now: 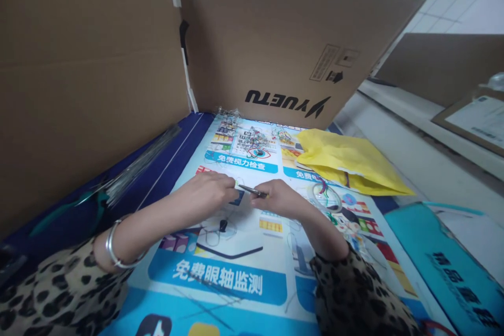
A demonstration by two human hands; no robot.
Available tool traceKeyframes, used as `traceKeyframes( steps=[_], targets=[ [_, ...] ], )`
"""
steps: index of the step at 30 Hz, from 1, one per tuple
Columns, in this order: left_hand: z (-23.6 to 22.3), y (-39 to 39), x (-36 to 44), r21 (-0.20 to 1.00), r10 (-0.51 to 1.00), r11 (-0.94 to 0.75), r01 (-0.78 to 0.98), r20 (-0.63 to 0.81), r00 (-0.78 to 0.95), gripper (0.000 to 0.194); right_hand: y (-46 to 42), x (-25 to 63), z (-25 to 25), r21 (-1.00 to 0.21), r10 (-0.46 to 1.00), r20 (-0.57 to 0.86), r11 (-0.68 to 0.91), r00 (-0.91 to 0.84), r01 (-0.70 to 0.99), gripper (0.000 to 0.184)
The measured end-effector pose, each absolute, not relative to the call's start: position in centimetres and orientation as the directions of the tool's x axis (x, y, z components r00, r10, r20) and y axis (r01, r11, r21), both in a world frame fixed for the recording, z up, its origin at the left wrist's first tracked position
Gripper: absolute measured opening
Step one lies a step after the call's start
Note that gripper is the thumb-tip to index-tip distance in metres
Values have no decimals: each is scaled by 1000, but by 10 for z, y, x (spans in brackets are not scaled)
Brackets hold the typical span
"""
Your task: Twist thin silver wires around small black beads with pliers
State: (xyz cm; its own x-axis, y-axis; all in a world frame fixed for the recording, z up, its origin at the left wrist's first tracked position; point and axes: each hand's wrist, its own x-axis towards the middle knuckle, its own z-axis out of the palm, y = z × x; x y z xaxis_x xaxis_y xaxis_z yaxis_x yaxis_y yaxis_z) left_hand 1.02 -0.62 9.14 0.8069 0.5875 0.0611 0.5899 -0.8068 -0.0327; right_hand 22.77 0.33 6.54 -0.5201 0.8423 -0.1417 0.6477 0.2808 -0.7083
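Observation:
My left hand [208, 191] and my right hand [277, 198] meet over a printed poster [232, 273] on the table. Between their pinched fingertips runs a thin grey metal wire or pin [250, 189], with a bit of yellow-green at each end. Both hands have their fingers closed on it. A silver bangle [114, 249] sits on my left wrist, and both arms wear leopard-print sleeves. A small dark piece [222, 226] with thin clear loops lies on the poster just below my hands.
A bundle of thin metal wires [137, 168] and green-handled pliers [79, 202] lie at the left. A yellow bag [346, 160] is at the right, with clear packets of coloured bits [252, 139] behind. Cardboard walls [275, 37] stand behind and left. A teal bag [441, 262] lies at lower right.

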Motion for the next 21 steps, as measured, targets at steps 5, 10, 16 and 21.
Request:
traceKeyframes(
  steps=[5,10,16,21],
  targets=[
    [81,-7,17,-168,582,-780,603,160,797,6,3,223,60,-711,868,-169,220,-466,668,14],
    [79,-10,22,-177,631,-743,645,133,764,5,2,219,54,-738,888,-182,160,-422,655,14],
    [74,-9,19,-77,714,-688,721,100,693,12,3,216,45,-867,903,-172,51,-393,495,10],
    [62,5,14,306,817,-576,758,185,546,19,3,209,45,-951,921,-205,-107,-332,291,15]
  ],
)
